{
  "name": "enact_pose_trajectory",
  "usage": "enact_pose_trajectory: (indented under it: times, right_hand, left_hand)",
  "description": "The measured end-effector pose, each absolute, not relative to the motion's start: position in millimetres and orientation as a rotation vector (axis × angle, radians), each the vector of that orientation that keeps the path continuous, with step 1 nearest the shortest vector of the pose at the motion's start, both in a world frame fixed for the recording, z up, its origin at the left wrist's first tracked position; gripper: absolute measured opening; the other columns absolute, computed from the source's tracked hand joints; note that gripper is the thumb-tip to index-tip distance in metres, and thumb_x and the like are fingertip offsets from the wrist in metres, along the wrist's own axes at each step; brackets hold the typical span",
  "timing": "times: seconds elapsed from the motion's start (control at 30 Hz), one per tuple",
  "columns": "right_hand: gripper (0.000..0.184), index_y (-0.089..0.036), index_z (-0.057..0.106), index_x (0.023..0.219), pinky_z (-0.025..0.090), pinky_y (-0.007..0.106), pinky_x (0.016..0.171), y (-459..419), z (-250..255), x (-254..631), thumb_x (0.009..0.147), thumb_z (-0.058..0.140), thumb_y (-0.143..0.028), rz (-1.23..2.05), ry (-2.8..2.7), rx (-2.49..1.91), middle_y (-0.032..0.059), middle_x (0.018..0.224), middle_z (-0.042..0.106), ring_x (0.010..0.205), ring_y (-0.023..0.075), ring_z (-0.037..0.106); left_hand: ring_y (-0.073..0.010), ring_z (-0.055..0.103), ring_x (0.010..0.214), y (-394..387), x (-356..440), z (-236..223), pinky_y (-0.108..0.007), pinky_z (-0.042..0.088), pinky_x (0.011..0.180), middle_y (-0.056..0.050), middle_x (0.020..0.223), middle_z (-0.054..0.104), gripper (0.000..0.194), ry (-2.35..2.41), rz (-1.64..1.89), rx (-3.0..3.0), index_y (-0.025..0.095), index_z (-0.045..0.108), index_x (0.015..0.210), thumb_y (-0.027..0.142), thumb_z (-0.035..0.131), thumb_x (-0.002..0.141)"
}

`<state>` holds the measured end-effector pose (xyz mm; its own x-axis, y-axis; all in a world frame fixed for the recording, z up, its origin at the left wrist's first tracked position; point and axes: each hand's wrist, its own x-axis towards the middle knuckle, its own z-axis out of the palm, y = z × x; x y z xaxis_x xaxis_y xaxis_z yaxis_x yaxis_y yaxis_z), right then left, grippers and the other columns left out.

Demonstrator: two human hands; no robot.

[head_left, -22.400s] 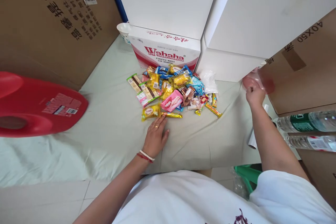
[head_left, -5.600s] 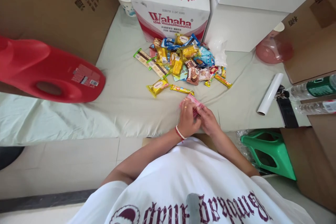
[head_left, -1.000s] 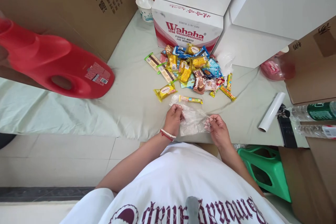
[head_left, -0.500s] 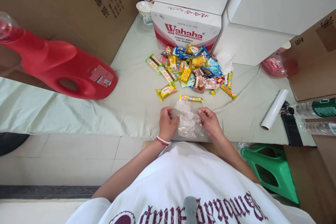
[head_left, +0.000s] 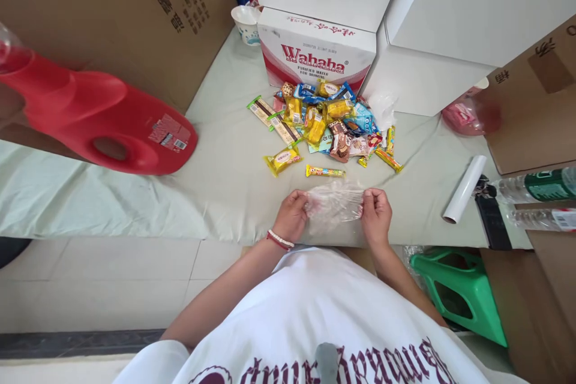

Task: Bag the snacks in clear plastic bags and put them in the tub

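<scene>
A clear plastic bag (head_left: 333, 207) is stretched between my hands near the front edge of the pale green cloth (head_left: 216, 174). My left hand (head_left: 292, 216), with a bead bracelet at the wrist, is closed on the bag's left edge. My right hand (head_left: 375, 216) is closed on its right edge. Just beyond the bag lies a thin yellow candy stick (head_left: 324, 171). Further back is a pile of wrapped snacks (head_left: 326, 123), with a yellow packet (head_left: 282, 159) at its near left.
A red jug (head_left: 96, 123) lies on its side at the left. A Wahaha carton (head_left: 315, 54), white boxes (head_left: 450, 18), a paper cup (head_left: 245, 15) and brown cardboard boxes (head_left: 112, 18) stand behind. At the right are a pink container (head_left: 470, 115), a white roll (head_left: 464, 189), water bottles (head_left: 535, 187) and a green stool (head_left: 459, 288).
My hands have moved apart and pulled the clear bag out wide between them. Half a second ago they were closer together with the bag crumpled.
</scene>
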<state>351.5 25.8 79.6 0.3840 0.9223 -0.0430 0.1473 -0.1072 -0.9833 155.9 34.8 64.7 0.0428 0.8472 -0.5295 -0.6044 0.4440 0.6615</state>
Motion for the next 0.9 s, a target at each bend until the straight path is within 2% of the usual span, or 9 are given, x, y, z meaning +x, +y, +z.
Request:
enact_pose_trajectory:
  times: [0.1, 0.2, 0.33, 0.4, 0.5, 0.6, 0.7, 0.8, 0.9]
  right_hand:
    - [0.031, -0.023, 0.051, 0.091, 0.038, 0.025, 0.048, 17, 69, 375, 0.095, 0.057, -0.053, 0.835, -0.964, -1.596, -0.0059, 0.069, 0.051, 0.05, 0.0116, 0.046]
    - [0.032, -0.022, 0.054, 0.091, 0.043, 0.028, 0.054, 13, 61, 403, 0.096, 0.052, -0.054, 0.857, -1.155, -1.753, -0.0037, 0.067, 0.053, 0.054, 0.0149, 0.049]
    - [0.039, -0.019, 0.065, 0.094, 0.051, 0.037, 0.075, 45, 79, 432, 0.093, 0.051, -0.055, 0.518, -1.63, -1.936, 0.0116, 0.096, 0.065, 0.084, 0.0238, 0.061]
    - [0.043, -0.019, 0.066, 0.101, 0.051, 0.039, 0.082, 78, 98, 427, 0.097, 0.045, -0.056, 0.306, -1.656, -1.964, 0.0143, 0.107, 0.065, 0.092, 0.0254, 0.062]
    - [0.049, -0.022, 0.062, 0.117, 0.05, 0.039, 0.082, 132, 115, 392, 0.098, 0.043, -0.063, 0.419, -1.785, -1.99, 0.0113, 0.104, 0.069, 0.093, 0.0271, 0.065]
    - [0.06, -0.018, 0.056, 0.129, 0.05, 0.043, 0.085, 173, 106, 345, 0.091, 0.057, -0.064, 0.42, -1.985, -2.058, 0.0178, 0.119, 0.064, 0.105, 0.0346, 0.062]
    - [0.056, -0.012, 0.053, 0.13, 0.048, 0.045, 0.091, 189, 84, 317, 0.088, 0.066, -0.047, 0.333, -1.968, -2.128, 0.0224, 0.127, 0.057, 0.114, 0.037, 0.057]
    - [0.045, -0.012, 0.053, 0.13, 0.047, 0.045, 0.094, 189, 67, 316, 0.091, 0.059, -0.033, 0.277, -1.853, -2.091, 0.0213, 0.124, 0.057, 0.114, 0.0347, 0.055]
    - [0.046, -0.014, 0.052, 0.134, 0.047, 0.046, 0.095, 182, 60, 325, 0.092, 0.053, -0.032, 0.234, -1.752, -2.031, 0.0197, 0.124, 0.056, 0.115, 0.0338, 0.053]
  left_hand:
    - [-0.0091, 0.056, 0.059, 38, 138, 60, -0.022, 0.049, 0.058, 0.006, 0.067, 0.055, 0.041, 1.092, 1.183, 0.198, 0.02, 0.051, 0.075, 0.037, 0.085, 0.061]
    - [-0.0053, 0.04, 0.045, 38, 126, 57, -0.019, 0.032, 0.043, 0.008, 0.065, 0.051, 0.032, 1.275, 1.153, 0.266, 0.021, 0.048, 0.079, 0.038, 0.074, 0.073]
    - [-0.0086, 0.034, 0.042, 39, 119, 57, -0.024, 0.024, 0.043, 0.005, 0.066, 0.051, 0.033, 1.533, 1.041, 0.529, 0.023, 0.049, 0.081, 0.054, 0.053, 0.09]
    - [-0.0143, 0.047, 0.053, 43, 120, 63, -0.028, 0.033, 0.05, 0.0, 0.069, 0.056, 0.041, 1.645, 0.88, 0.849, 0.023, 0.054, 0.076, 0.061, 0.049, 0.091]
    - [-0.026, 0.061, 0.083, 49, 131, 80, -0.034, 0.042, 0.07, -0.009, 0.082, 0.064, 0.051, 1.754, 0.497, 1.456, 0.022, 0.062, 0.071, 0.065, 0.045, 0.092]
    - [-0.032, 0.06, 0.103, 45, 159, 96, -0.04, 0.045, 0.085, -0.014, 0.096, 0.067, 0.059, 1.701, 0.329, 1.77, 0.02, 0.069, 0.086, 0.07, 0.038, 0.094]
    - [-0.036, 0.058, 0.11, 32, 193, 98, -0.044, 0.046, 0.088, -0.018, 0.108, 0.065, 0.066, 1.566, 0.312, 1.923, 0.017, 0.068, 0.102, 0.078, 0.054, 0.083]
    - [-0.0289, 0.061, 0.093, 19, 213, 89, -0.038, 0.047, 0.077, -0.012, 0.096, 0.065, 0.058, 1.358, 0.382, 1.791, 0.018, 0.062, 0.093, 0.074, 0.064, 0.077]
    - [-0.0168, 0.052, 0.066, 11, 211, 84, -0.03, 0.04, 0.064, 0.001, 0.068, 0.054, 0.048, 1.4, 0.63, 1.375, 0.022, 0.047, 0.073, 0.067, 0.047, 0.091]
